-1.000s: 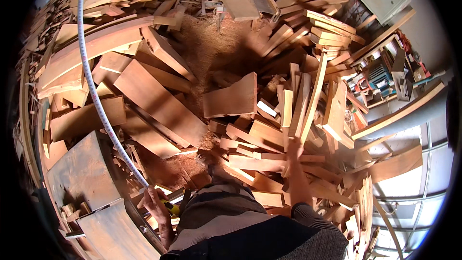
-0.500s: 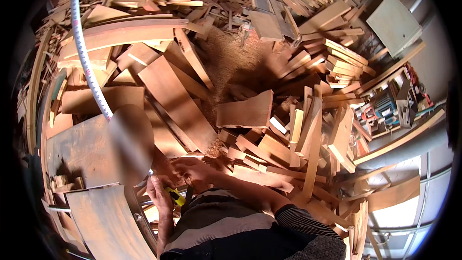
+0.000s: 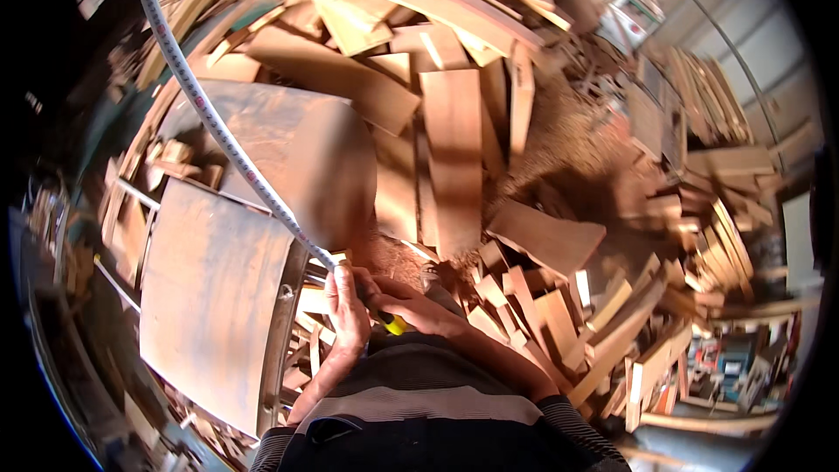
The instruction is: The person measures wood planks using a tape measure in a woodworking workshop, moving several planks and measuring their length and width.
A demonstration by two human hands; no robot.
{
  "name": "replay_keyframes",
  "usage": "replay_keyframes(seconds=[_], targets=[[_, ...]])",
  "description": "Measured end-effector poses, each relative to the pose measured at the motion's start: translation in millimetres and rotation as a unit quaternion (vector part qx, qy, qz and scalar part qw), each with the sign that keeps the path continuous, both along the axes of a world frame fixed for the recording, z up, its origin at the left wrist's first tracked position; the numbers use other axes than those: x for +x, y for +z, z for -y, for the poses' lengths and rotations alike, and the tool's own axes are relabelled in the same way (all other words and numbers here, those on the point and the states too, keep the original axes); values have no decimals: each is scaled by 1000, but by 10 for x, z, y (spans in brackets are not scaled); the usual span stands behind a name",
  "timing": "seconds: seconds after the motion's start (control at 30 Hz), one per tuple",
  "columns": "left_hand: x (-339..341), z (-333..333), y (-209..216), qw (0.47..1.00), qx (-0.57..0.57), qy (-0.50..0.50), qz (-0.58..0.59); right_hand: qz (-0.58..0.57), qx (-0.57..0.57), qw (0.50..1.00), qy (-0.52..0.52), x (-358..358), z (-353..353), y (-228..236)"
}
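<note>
A tape measure's white blade (image 3: 229, 145) is drawn out in a long curve, from the top left down to my hands in front of my waist. My left hand (image 3: 348, 308) is closed, its thumb and fingers pinching the blade near its lower end. Close beside it, my right hand (image 3: 404, 304) has its fingers curled at the yellow and black tape case (image 3: 394, 324). Part of the case is hidden under the fingers. The blade passes over two flat, brown-stained table panels (image 3: 214, 284) with a gap between them.
Planks (image 3: 453, 153) and offcuts lie heaped ahead and to the right. Sawdust (image 3: 559, 135) covers the floor between the piles. Small wood blocks (image 3: 175, 156) sit on the far panel. Tools (image 3: 738, 358) lie at the far right. A shoe (image 3: 430, 276) shows below my hands.
My view has swung left, so the table panels and planks appear farther right. Both hands still hold the tape, and its blade now slants across the panels.
</note>
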State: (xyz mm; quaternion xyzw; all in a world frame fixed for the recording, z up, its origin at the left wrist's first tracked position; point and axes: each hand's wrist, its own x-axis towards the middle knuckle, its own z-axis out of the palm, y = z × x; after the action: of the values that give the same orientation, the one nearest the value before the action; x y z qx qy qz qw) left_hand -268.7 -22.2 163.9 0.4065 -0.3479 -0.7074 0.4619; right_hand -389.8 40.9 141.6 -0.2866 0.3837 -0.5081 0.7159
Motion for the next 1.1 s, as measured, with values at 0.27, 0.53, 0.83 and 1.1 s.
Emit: replay_keyframes(seconds=[0.27, 0.53, 0.83, 1.1], targets=[[-56, 69, -15, 992, -43, 118, 33, 8, 48, 994, 98, -345, 213, 71], [-200, 8, 11, 976, -52, 208, 34, -127, 45, 963, 233, -1104, 238, -148], [-452, -90, 176, 962, -4, 271, 43, -169, 7, 933, 317, -1517, 395, -363], [-757, -264, -178, 981, 10, 138, 133, -119, -21, 932, 341, -1595, 480, -252]])
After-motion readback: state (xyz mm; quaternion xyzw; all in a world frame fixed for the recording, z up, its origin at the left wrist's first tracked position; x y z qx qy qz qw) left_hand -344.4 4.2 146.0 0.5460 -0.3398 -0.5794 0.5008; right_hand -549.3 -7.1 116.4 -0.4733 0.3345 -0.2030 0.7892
